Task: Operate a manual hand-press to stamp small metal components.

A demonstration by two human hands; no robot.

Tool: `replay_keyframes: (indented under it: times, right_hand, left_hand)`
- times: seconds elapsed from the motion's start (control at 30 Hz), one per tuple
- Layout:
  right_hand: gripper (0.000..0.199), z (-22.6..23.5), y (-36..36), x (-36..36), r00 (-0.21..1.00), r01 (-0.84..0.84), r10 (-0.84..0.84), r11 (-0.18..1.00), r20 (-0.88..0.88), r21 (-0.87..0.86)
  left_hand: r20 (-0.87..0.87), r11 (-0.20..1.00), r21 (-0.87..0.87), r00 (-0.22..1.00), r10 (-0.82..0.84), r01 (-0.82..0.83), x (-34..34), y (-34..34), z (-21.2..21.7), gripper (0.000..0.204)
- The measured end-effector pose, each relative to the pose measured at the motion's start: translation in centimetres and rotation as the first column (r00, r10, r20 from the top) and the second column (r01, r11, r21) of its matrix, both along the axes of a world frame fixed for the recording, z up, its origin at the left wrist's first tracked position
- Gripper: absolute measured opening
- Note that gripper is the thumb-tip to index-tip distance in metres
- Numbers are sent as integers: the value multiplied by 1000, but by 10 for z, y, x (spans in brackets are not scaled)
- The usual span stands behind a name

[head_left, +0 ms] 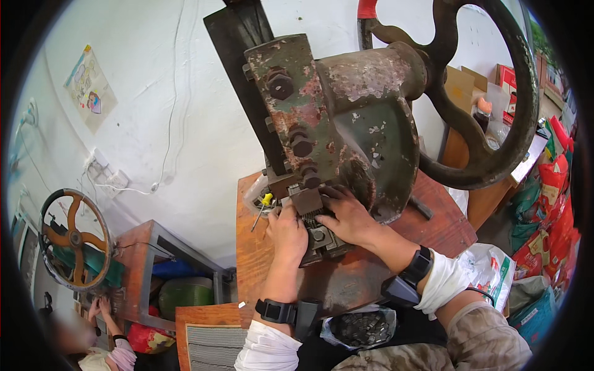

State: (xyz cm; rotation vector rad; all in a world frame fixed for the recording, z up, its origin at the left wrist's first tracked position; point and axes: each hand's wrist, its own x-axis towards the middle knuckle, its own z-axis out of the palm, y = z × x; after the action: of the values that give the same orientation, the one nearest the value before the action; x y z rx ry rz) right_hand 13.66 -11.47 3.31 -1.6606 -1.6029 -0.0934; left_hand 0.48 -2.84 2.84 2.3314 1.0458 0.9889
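Note:
A hand-operated screw press (294, 105) with worn green paint stands before me, its ram block (306, 201) low over a metal die (318, 237). My left hand (288, 234) is at the die's left side, fingers bent in close to the block; whatever they hold is hidden. From the right comes my right hand (349, 216), fingers stretched along the ram block and thumb apart near a small dark ridged part (309, 219) under it. A yellow-handled screwdriver (266, 200) leans on a clear container (253, 195) of small parts, just left of my left hand.
The press's large handwheel (526, 123) curves at upper right. A short dark bar (421, 208) lies on the wooden bench (439, 216). Below its front edge, a bag of dark parts (362, 326) sits by my lap. At lower left, a person's hands (99, 305) are near another handwheel (75, 238).

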Motion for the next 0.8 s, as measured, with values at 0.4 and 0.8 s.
replay_keyframes:
  times: [0.4, 0.8]
  right_hand:
    - [75, 22, 2, -13, 947, 114, -147, 985, -285, -130]
    - [54, 0, -6, -7, 974, 63, -40, 993, -223, 100]
  left_hand:
    - [223, 979, -47, 957, -186, 201, -7, 24, -26, 37]
    - [162, 1000, -25, 987, -13, 17, -2, 6, -9, 43]
